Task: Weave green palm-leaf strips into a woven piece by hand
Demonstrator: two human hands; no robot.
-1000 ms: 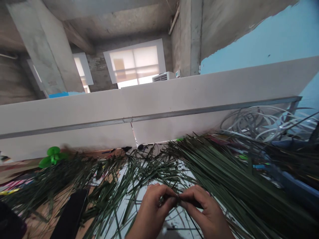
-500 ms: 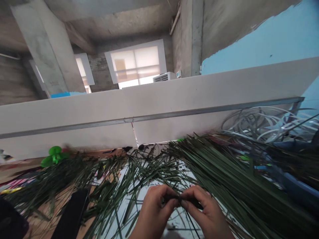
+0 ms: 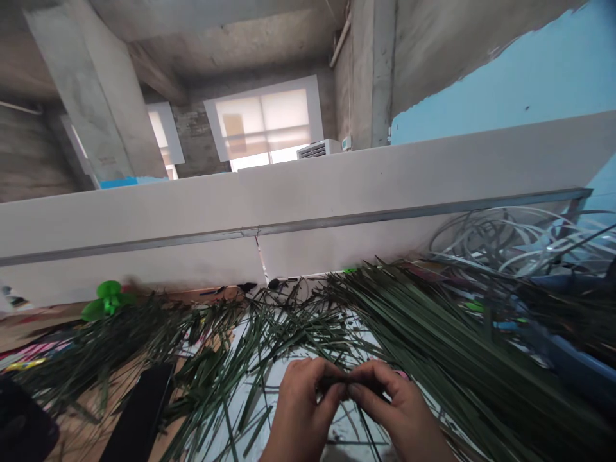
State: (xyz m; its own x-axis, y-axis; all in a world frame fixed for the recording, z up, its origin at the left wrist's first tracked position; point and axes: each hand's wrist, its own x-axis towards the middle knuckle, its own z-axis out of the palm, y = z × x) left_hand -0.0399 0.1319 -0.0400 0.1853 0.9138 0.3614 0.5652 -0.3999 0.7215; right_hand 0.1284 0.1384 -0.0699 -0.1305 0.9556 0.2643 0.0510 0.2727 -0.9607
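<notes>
My left hand [image 3: 308, 398] and my right hand [image 3: 392, 401] meet at the lower middle, thumbs and fingertips pinched nearly together. Between them they hold a dark green leaf piece [image 3: 339, 380], mostly covered by the fingers; its exact shape is hidden. Cut green leaf strips [image 3: 289, 330] lie scattered over a white surface [image 3: 283, 372] just beyond my hands. A large bundle of long green leaves [image 3: 433, 340] lies right beside my right hand, its far end pointing towards the wall.
A green plastic object [image 3: 108, 300] stands at the far left. Near the left front lies a long black object [image 3: 139, 410]. Coiled pale strips [image 3: 510, 237] and a blue container [image 3: 577, 359] are at the right. A low white partition [image 3: 308, 186] runs behind.
Both hands stay pinched together on the leaf piece, with slight finger shifts. The view has moved very slightly.
</notes>
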